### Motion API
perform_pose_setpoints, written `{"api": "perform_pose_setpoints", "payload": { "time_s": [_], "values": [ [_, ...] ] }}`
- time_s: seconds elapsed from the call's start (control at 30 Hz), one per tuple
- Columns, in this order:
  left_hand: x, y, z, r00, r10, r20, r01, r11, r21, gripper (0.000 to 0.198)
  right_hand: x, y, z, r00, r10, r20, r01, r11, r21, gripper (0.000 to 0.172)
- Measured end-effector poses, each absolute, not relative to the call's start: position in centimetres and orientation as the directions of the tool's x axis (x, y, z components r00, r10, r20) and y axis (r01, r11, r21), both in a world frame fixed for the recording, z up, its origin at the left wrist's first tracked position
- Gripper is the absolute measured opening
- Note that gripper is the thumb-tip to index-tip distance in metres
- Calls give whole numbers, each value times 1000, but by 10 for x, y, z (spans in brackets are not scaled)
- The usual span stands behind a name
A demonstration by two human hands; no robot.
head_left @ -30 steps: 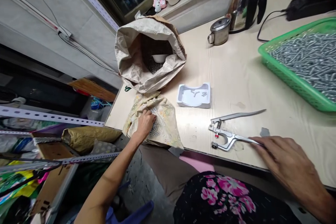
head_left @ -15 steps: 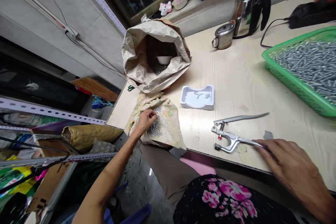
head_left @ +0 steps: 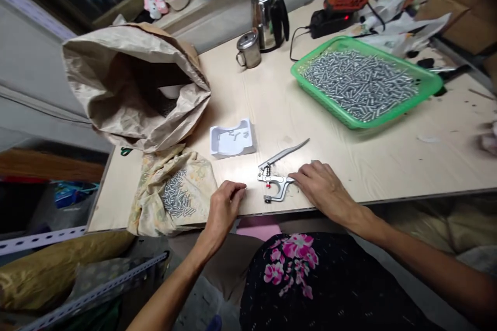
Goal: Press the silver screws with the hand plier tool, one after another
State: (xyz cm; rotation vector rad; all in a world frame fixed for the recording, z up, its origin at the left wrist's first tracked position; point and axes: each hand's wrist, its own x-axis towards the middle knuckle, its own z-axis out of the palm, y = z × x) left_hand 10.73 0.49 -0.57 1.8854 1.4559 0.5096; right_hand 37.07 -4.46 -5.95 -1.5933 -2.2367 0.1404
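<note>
Silver pliers (head_left: 272,179) at near centre, right hand (head_left: 322,186) gripping their near handle (head_left: 289,178); left hand (head_left: 225,202) just left, fingertips bunched, can't tell if closed on anything. Hold pliers steady, keep left fingertips clear of jaws.

Black, pink-flowered garment (head_left: 322,282) and brownish trousers (head_left: 229,264)

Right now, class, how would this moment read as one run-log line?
left hand: pinched, contents unclear, beside pliers | right hand: holding pliers | small metal pieces: on cloth, in green basket
</note>
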Motion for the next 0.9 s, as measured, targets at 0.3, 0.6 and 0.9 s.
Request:
{"api": "perform_pose_setpoints", "payload": {
  "time_s": [0.3, 0.6, 0.9],
  "values": [
    [146, -3, -22, 175, 828, -533, 406, 432, 805, 39, 372, -43, -59, -298, 886, 355, 850, 416, -324, 26],
    [155, -5, -18, 89, 754, -650, 244, 617, 748, 46, 373, -46, -55, -325, 847, 421, 826, 471, -310, 27],
    [155, -6, -24, 67, 746, -662, 336, 608, 719, 47, 372, -47, -58, -316, 887, 335, 835, 428, -345, 25]
  ]
}}
